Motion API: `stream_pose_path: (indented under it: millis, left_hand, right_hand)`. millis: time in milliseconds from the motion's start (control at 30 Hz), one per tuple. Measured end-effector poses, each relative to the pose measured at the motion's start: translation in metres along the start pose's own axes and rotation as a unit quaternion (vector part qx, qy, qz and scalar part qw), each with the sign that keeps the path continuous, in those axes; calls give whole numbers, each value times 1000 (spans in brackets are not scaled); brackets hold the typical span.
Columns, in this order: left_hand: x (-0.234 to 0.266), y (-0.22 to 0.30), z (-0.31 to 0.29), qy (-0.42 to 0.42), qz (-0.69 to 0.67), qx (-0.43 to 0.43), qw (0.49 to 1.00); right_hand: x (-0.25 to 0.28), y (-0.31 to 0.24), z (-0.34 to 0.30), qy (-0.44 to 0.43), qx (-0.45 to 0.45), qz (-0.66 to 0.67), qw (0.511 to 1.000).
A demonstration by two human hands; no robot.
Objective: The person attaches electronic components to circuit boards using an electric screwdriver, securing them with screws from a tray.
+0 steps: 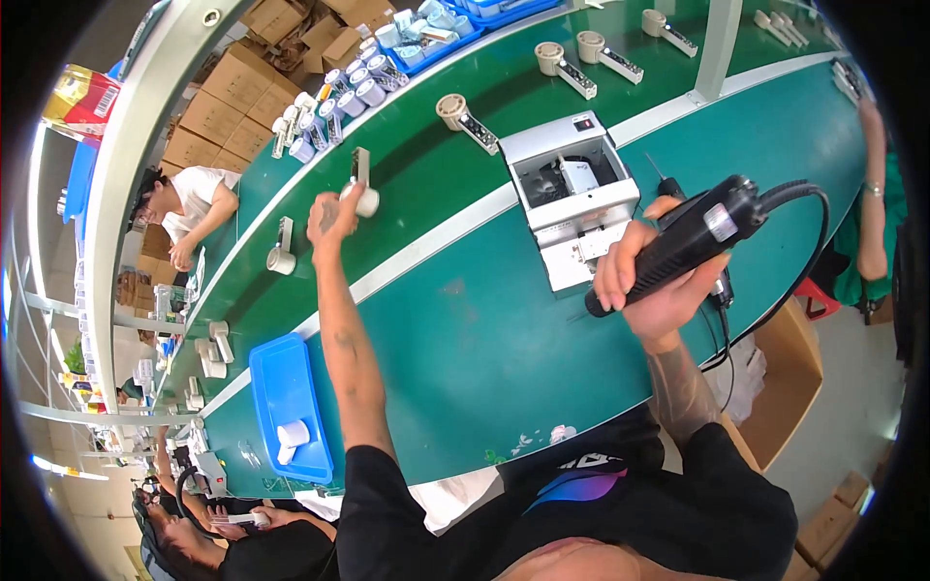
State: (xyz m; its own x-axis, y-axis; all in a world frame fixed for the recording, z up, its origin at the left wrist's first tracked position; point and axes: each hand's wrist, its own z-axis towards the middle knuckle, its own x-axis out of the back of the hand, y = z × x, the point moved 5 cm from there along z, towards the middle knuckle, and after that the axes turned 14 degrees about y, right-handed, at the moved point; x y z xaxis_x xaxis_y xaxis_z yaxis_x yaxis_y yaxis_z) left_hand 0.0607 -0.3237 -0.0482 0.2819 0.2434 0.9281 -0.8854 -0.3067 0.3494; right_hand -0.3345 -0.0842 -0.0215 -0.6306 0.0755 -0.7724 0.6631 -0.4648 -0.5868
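Observation:
My left hand (334, 221) reaches over the green belt, its fingers closed on a white handheld device (364, 199) with a round head and a straight handle. My right hand (668, 290) grips a black electric screwdriver (693, 242), its cable running off to the right. The screwdriver's tip points down and left, near the front of a white open-topped box that looks like a screw feeder (567, 184). Beside that box lies a second black screwdriver (668, 186), partly hidden behind my right hand.
More devices, such as this one (281, 259), stand along the belt. A blue tray (320, 450) with a white part lies at the left. A metal post (719, 48) rises at the far right. Co-workers sit left and across; an arm (872, 184) shows at right, near a carton (790, 387).

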Motion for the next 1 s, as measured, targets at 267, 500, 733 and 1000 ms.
stream_pose_path:
  millis: [267, 500, 733, 1000]
  left_hand:
    - [-54, 66, 74, 88, 172, -168, 967]
    - [-103, 188, 28, 37, -44, -438, 897]
    - [-26, 99, -32, -35, -93, -492, 865]
    - [39, 64, -246, -161, -30, -469, 868]
  right_hand:
    - [-3, 12, -2, -9, -42, -37, 998]
    - [-4, 17, -6, -51, -79, -31, 995]
    - [-16, 4, 2, -24, -143, 53, 988]
    - [-38, -46, 11, -34, 38, -79, 996]
